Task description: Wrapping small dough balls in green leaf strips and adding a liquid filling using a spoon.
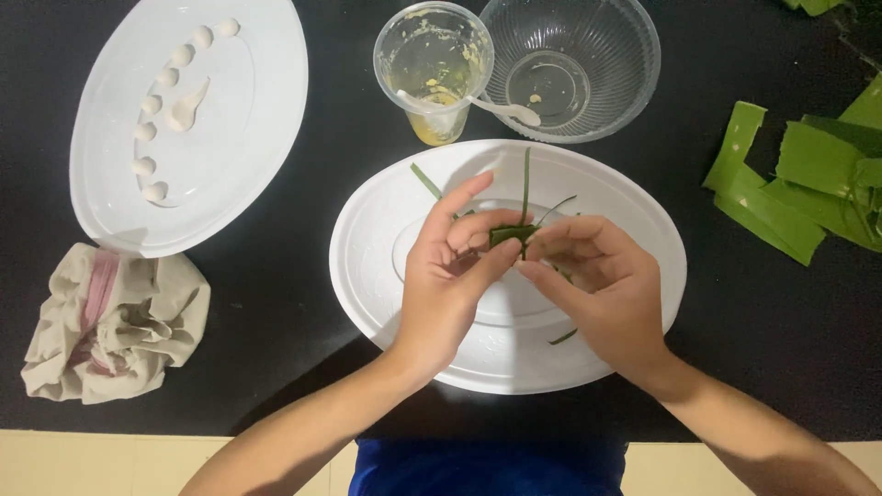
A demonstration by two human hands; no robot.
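A small folded green leaf parcel (511,235) sits pinched between your two hands above the middle of a white oval plate (643,230) on the black counter (303,303). Your left hand (450,276) has its grip closed on the parcel's left side, thumb and forefinger pressed to it. Your right hand (602,285) meets it from the right, fingertips narrowed onto the same fold. Thin green leaf strips (526,179) stick up from the parcel, and another strip (563,337) lies on the plate under your right hand.

Just beyond the plate stands a clear plastic cup (434,69) smeared with yellow filling, a white plastic spoon (496,108) leaning out of it toward a clear ribbed bowl (597,55) that touches the cup's right side.

To your far left lies a second white oval plate (248,138) holding a curved row of small white dough balls (152,105) and one flattened white piece (186,107). Below it rests a crumpled beige cloth (115,321). Cut green leaf pieces (790,184) lie piled at the right edge of the counter.
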